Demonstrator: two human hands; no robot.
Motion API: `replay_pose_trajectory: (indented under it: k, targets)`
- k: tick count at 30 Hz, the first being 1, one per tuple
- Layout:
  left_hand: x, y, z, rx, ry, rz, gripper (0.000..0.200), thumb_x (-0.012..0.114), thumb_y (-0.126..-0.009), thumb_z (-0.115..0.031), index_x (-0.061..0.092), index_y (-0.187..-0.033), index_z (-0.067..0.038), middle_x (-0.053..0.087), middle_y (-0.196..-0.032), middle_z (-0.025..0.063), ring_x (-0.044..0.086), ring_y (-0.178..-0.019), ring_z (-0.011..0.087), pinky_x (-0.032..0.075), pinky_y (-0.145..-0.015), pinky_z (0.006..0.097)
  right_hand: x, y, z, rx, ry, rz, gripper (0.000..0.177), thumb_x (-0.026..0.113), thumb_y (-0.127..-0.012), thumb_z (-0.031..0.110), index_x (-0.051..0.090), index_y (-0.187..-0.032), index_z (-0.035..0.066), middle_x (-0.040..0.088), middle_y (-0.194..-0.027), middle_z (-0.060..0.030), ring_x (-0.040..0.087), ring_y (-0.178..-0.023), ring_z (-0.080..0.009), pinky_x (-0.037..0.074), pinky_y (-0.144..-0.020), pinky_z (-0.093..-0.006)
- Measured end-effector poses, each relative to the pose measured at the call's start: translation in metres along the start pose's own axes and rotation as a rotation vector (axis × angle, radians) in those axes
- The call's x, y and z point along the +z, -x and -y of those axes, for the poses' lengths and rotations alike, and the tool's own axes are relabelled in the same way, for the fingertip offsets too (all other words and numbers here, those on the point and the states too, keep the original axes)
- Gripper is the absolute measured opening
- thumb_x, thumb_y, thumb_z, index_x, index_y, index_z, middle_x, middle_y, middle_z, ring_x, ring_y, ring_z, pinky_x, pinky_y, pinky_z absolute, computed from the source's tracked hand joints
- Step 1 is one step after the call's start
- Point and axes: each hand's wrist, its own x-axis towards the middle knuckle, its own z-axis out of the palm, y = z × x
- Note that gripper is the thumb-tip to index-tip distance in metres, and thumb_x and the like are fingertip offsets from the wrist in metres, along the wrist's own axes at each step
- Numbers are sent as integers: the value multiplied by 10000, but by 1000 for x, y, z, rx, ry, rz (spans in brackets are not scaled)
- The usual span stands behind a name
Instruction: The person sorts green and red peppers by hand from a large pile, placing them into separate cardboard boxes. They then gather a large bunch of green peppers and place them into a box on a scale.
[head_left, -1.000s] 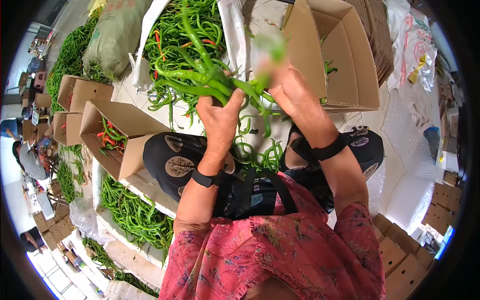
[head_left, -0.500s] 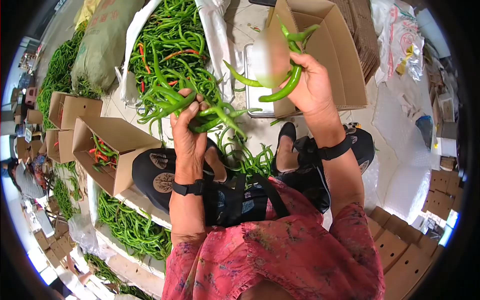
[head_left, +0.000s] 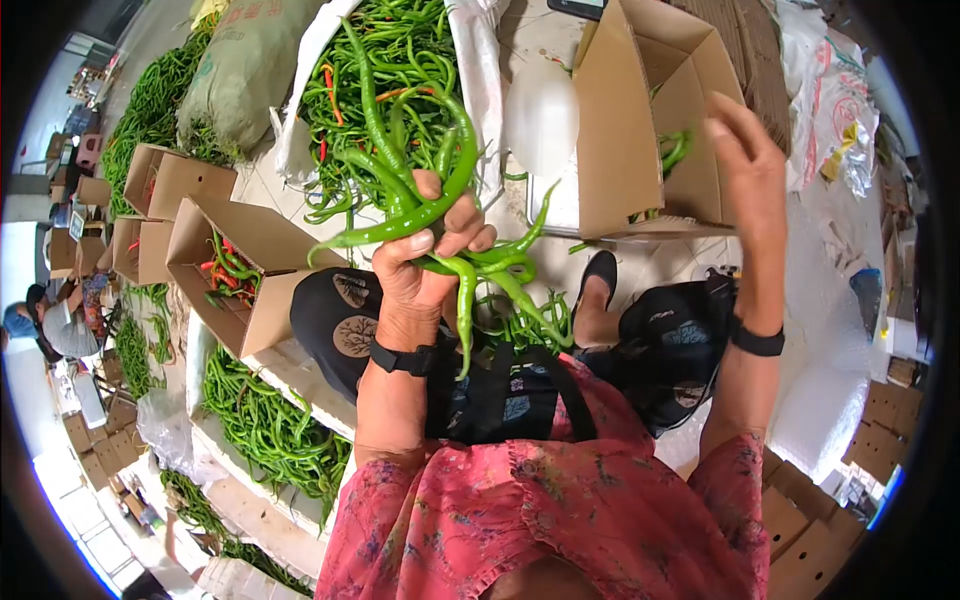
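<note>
My left hand (head_left: 425,240) is closed around a bunch of long green chili peppers (head_left: 460,180), which stick out above and below the fingers. Beyond it lies an open white sack (head_left: 487,75) full of green chilies with a few red ones. My right hand (head_left: 745,165) is raised at the right side of an open cardboard box (head_left: 610,130), its fingers slightly blurred and apart, holding nothing I can see. Inside that box, some green peppers (head_left: 675,150) show near the hand.
Smaller cartons stand at the left, one with red and green chilies (head_left: 230,275). More green chilies (head_left: 270,430) fill a white container at lower left. A stuffed sack (head_left: 240,75) lies at the back left. Loose peppers (head_left: 510,325) lie on the floor between my feet.
My right hand has let go of its green peppers, now in the cardboard box, and moved right. My left hand still grips its bunch; the view has shifted somewhat.
</note>
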Motion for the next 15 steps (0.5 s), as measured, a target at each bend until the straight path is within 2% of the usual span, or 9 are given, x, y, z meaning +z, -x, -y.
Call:
replay_pose_trajectory:
  k: [1,3,5,8,10,12,13,14,15]
  targets:
    - [2,0,1,-12,21,5,383,654,-694,-99,515,-1051,-119,422,-794,25,415,-605,92,404,-708,325,12,19,26,-131,24,112,343,606,-847,80,620,-1185,20,655,-1107,-121,625,-1010,-246,474,-900,-333]
    - [5,-2,4,-25,62,14,380,649,-702,-99,516,-1058,-119,400,-786,14,407,-589,85,415,-689,318,37,40,45,-662,177,307,399,641,-758,8,614,-1155,37,629,-1128,-138,562,-1116,-310,431,-977,-380]
    - [7,-3,5,-22,100,-8,373,649,-713,-99,524,-1064,-128,396,-797,10,421,-627,81,415,-705,308,67,60,44,-710,181,576,350,619,-764,40,622,-1114,35,603,-1181,-154,492,-1213,-312,322,-1052,-420]
    - [4,-2,4,-17,170,-68,369,643,-728,-86,536,-1079,-131,414,-832,15,441,-673,88,419,-726,304,92,76,28,-661,97,776,349,575,-782,40,619,-1128,30,572,-1232,-167,494,-1219,-302,263,-1084,-420]
    - [0,-3,3,-16,221,-108,365,636,-738,-73,544,-1087,-129,423,-853,19,453,-700,95,422,-739,305,93,75,30,-588,164,806,396,560,-806,45,597,-1201,49,563,-1272,-134,460,-1269,-285,309,-1058,-425]
    - [-2,-3,3,62,314,-246,363,613,-756,-37,556,-1105,-116,436,-890,26,472,-739,107,434,-769,310,95,77,26,-356,-163,489,458,539,-835,41,524,-1292,35,543,-1303,-138,450,-1281,-269,338,-1059,-421]
    - [-3,-2,2,79,377,-251,358,598,-766,-13,566,-1110,-105,441,-896,30,482,-761,113,441,-785,304,87,81,30,-182,-260,455,476,533,-887,71,451,-1354,25,522,-1331,-122,470,-1257,-239,367,-1049,-396]
    - [-4,-4,1,85,380,-247,358,598,-766,-13,566,-1110,-105,441,-896,30,482,-761,113,441,-785,304,91,88,26,-188,-257,458,476,533,-887,71,451,-1354,25,522,-1331,-122,470,-1257,-239,367,-1049,-396]
    - [-6,-5,1,103,379,-260,357,601,-765,-13,570,-1108,-105,443,-897,30,484,-761,115,441,-783,299,100,97,17,22,-350,575,443,548,-894,101,477,-1323,18,535,-1315,-140,500,-1223,-234,392,-1018,-389]
